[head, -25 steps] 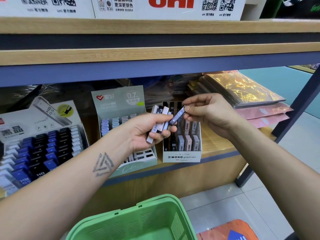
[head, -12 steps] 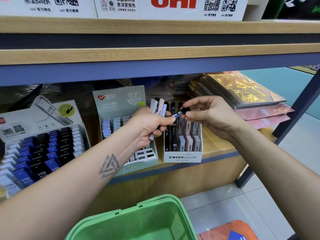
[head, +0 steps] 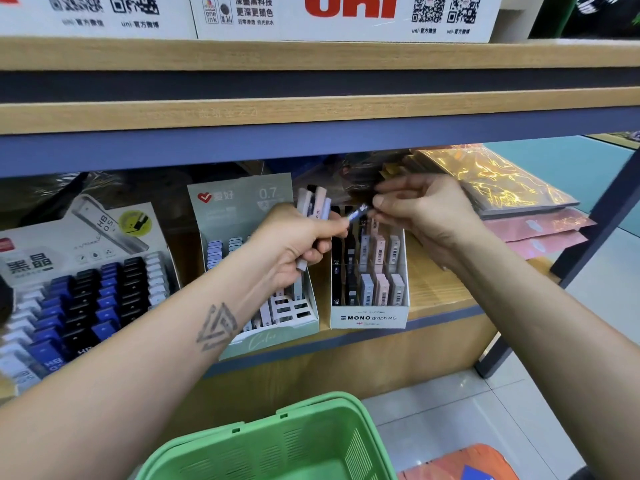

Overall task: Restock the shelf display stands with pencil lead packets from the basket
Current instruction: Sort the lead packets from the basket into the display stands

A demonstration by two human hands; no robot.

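Pinching one packet (head: 358,213) above MONO stand (head: 369,317) | right hand (head: 424,220) grips its end | left hand (head: 294,247) clasps spare packets (head: 313,204) | light, stiff, likely slippery.

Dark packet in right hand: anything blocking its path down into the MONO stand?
Nothing visible. The right hand pinches the dark packet directly above the MONO stand; the left hand, gripping spare packets, sits to the left.

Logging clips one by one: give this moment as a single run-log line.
left hand: grips packet bundle | right hand: pinches dark packet above MONO stand | packet not yet slotted | green basket below
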